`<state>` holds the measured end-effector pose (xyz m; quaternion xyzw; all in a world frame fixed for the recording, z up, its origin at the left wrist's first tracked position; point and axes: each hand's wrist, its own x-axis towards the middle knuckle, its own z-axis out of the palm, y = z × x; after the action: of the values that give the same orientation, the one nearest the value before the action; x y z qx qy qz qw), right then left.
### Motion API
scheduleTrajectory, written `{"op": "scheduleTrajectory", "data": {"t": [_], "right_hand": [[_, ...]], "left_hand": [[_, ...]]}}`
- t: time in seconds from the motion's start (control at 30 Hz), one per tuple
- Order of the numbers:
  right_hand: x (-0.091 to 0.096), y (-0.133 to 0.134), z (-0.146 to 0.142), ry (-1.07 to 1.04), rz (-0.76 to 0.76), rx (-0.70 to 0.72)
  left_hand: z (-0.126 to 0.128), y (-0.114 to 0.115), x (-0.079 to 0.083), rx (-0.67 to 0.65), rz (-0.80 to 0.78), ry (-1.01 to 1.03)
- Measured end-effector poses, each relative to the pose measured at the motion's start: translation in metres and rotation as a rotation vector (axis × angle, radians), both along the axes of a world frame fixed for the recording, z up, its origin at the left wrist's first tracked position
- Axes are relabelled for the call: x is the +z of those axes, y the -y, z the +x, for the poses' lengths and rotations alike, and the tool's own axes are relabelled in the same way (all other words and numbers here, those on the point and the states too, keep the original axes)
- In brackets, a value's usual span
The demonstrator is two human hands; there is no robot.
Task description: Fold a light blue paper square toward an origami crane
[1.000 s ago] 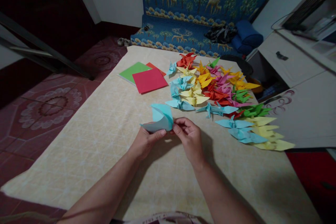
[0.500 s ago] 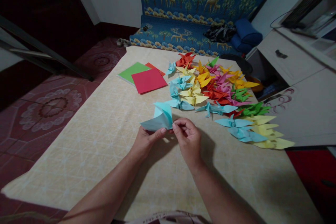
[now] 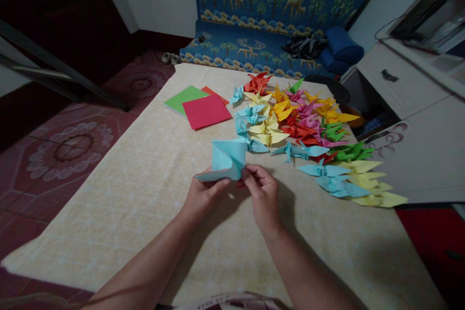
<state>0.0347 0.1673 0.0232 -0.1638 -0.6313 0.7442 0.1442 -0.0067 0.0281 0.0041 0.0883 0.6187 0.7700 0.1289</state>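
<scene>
A light blue sheet of origami paper (image 3: pixel 222 157), partly folded, is held above the table between both hands. My left hand (image 3: pixel 209 191) is closed on its lower left part, thumb on the near side and the other fingers mostly hidden beneath. At the lower right corner my right hand (image 3: pixel 260 186) pinches the paper between thumb and fingertips. One flap stands upright with a curved crease, while another lies lower toward my left hand. Just beyond the paper lies a light blue paper crane (image 3: pixel 250 144).
Many folded cranes in yellow, red, orange, pink and green cover the table's (image 3: pixel 119 203) far right, with another blue crane (image 3: pixel 290 150) nearby. Flat square sheets, a red one (image 3: pixel 207 112) and a green one (image 3: pixel 185 99), lie farther left. Behind stands a blue-covered sofa (image 3: pixel 250 34); right, a white cabinet (image 3: pixel 428 140).
The blue paper's upright flap has opened wider to the right and now looks squarer. My right hand has shifted very slightly right; my left hand stays about where it was.
</scene>
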Motion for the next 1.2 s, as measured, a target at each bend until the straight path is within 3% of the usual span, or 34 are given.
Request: {"op": "scheduleTrajectory", "data": {"t": [0.2,0.33,0.53,0.8,1.2], "right_hand": [[-0.005,0.000,-0.002,-0.037,0.006,-0.010],[-0.011,0.000,-0.003,-0.010,-0.073,0.038],[-0.014,0.002,-0.002,0.053,-0.136,0.099],[-0.011,-0.003,-0.001,0.033,0.087,0.219],[-0.014,-0.004,-0.001,0.062,0.073,0.246]], "left_hand": [[-0.001,0.001,0.008,-0.074,-0.125,-0.194],[-0.002,0.005,0.010,-0.123,-0.140,-0.238],[-0.002,0.005,0.006,0.044,-0.105,-0.092],[-0.003,0.003,0.018,0.136,-0.168,0.011],[-0.004,0.005,0.008,0.147,-0.268,-0.189]]}}
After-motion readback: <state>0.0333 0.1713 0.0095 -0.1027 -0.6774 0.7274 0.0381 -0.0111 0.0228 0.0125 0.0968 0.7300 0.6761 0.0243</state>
